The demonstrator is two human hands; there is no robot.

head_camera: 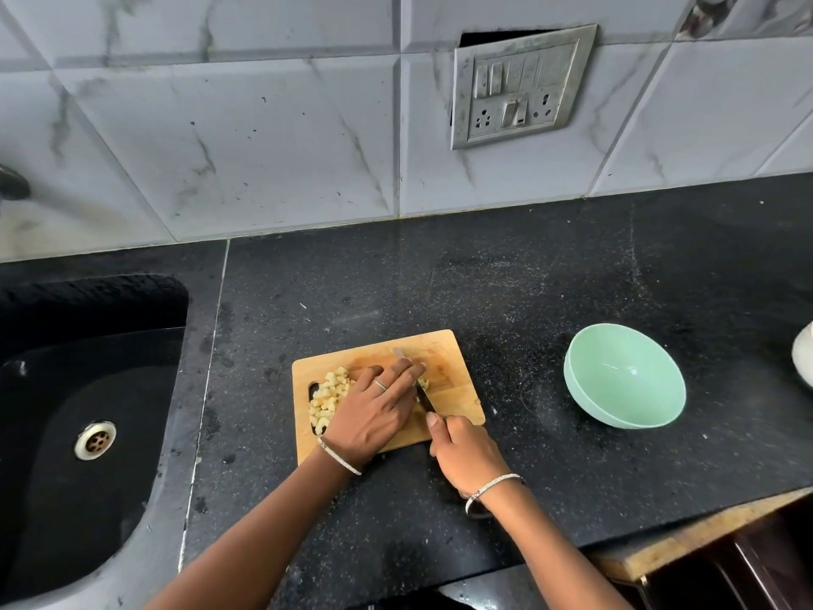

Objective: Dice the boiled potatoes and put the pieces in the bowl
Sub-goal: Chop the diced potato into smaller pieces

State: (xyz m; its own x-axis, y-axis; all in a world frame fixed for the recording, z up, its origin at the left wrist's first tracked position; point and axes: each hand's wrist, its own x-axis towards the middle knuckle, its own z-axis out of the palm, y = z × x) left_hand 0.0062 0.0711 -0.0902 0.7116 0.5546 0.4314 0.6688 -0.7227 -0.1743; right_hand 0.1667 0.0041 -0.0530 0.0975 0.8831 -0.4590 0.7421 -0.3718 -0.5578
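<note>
Potato pieces (327, 398) lie in a pale yellow heap at the left end of the cutting board (453, 385), which sits on the black counter (528, 279). The left hand (374, 416) rests over the heap's right side, its fingers (407, 372) nearly straight and pressed down next to the blade. What lies beneath them is hidden, though a small yellow bit shows just on the blade's other side. The right hand (462, 451) is curled tight round the handle of the knife (426, 402). The mint bowl (624, 380) stands well apart to the right — with nothing in it. Boiled potato is likely soft, crumbly and a little sticky — better scooped up on the blade or in a cupped palm than pinched, which would mash it.
</note>
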